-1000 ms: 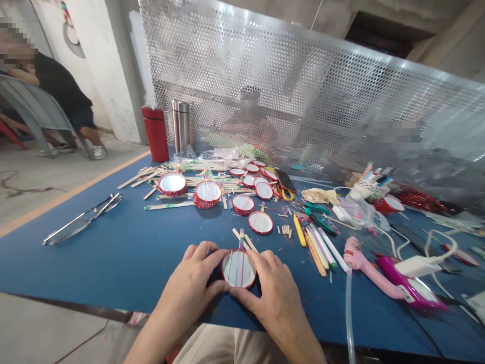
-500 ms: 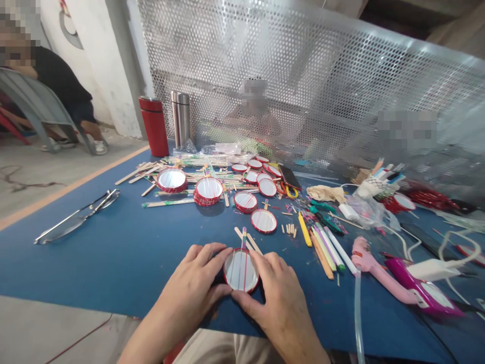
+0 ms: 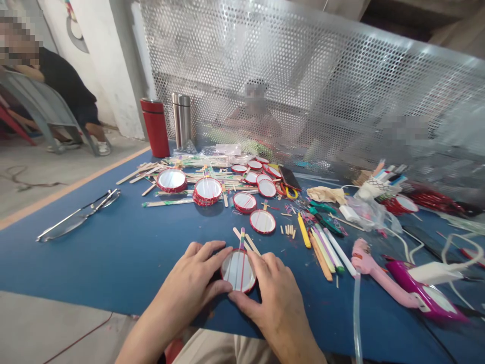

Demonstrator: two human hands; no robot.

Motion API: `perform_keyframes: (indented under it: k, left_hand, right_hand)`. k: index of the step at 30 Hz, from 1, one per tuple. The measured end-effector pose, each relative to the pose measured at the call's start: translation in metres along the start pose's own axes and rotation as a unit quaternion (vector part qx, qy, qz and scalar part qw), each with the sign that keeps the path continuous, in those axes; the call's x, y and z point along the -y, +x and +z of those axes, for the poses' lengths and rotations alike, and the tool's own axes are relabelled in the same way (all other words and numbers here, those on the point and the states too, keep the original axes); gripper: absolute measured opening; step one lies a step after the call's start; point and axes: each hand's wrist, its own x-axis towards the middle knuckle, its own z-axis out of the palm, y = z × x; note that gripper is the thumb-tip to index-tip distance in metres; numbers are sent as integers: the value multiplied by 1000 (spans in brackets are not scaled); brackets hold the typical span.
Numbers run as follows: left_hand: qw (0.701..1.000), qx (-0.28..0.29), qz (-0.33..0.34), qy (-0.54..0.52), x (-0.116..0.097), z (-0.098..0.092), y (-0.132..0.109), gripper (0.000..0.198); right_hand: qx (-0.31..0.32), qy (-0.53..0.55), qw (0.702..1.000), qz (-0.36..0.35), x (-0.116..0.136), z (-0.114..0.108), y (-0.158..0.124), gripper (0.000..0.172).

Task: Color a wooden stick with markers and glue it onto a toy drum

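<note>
Between my two hands is a round white disc (image 3: 238, 271) with a red rim, a thin red line down its face and a stick with a purple and green band standing out at its top. My left hand (image 3: 197, 275) grips its left edge between thumb and fingers. On the right edge, my right hand (image 3: 271, 288) holds it the same way. Two bare wooden sticks (image 3: 253, 244) lie crosswise just beyond the disc. Farther off is a similar red-rimmed disc (image 3: 262, 222) flat on the blue table (image 3: 151, 253).
Stacked red-rimmed discs (image 3: 207, 189) and wooden sticks lie farther back. Eyeglasses (image 3: 79, 215) rest at left. Markers (image 3: 322, 255), a pink glue gun (image 3: 382, 275) and white cables are at right. A red tumbler (image 3: 155, 129) stands before a perforated metal screen (image 3: 303, 65).
The disc and both hands sit very slightly farther left in the view. The grip looks the same.
</note>
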Motion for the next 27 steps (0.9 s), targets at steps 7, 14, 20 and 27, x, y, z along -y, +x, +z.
perform_keyframes:
  k: [7, 14, 20, 27]
  left_hand:
    - [1000, -17, -8, -8, 1, 2, -1, 50]
    - [1000, -10, -14, -8, 3, 3, -1, 50]
    - [1000, -6, -15, -8, 3, 3, 0, 49]
    - [1000, -2, -21, -9, -1, 0, 1, 48]
  right_hand:
    - [-1, -12, 1000, 2, 1, 0, 1, 69]
    - [1, -12, 1000, 5, 2, -2, 1, 67]
    - [1, -12, 1000, 10, 2, -2, 1, 66]
    - [-8, -16, 1000, 19, 3, 0, 1, 65]
